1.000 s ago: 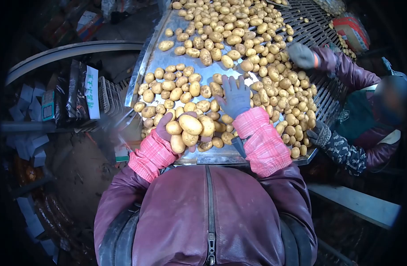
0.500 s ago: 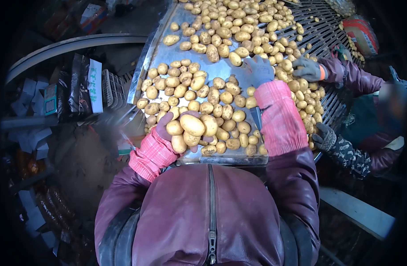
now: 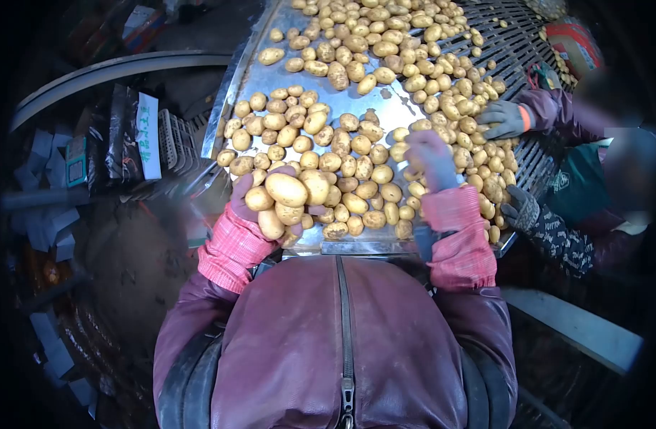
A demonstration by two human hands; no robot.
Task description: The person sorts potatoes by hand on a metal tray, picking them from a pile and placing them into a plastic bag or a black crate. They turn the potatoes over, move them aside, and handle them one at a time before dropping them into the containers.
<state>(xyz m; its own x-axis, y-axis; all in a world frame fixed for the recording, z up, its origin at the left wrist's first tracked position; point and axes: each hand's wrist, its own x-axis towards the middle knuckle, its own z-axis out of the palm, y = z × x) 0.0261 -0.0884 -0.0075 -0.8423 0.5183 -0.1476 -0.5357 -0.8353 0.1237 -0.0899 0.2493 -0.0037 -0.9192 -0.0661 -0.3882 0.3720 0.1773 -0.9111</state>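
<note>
My left hand (image 3: pixel 241 198), in a purple glove with a pink checked cuff, cradles several potatoes (image 3: pixel 286 190) above the near left part of the metal table (image 3: pixel 394 99). The biggest of them sits on top, and my fingers curl up around the bunch. Over the right side of the table is my right hand (image 3: pixel 431 159), close to the loose potatoes (image 3: pixel 371 130). Motion smears its fingers, so whether anything is in them does not show.
On the right a co-worker's grey gloved hand (image 3: pixel 501 119) touches the potato heap; their other hand (image 3: pixel 522 209) rests at the table edge. A slatted metal grate (image 3: pixel 509 44) lies behind. At left are a white sign (image 3: pixel 149 136) and a plastic crate (image 3: pixel 179 141).
My right hand has drawn back toward me from the far potatoes. My left hand, with its potatoes, has shifted slightly left. The co-worker's upper hand has moved a little.
</note>
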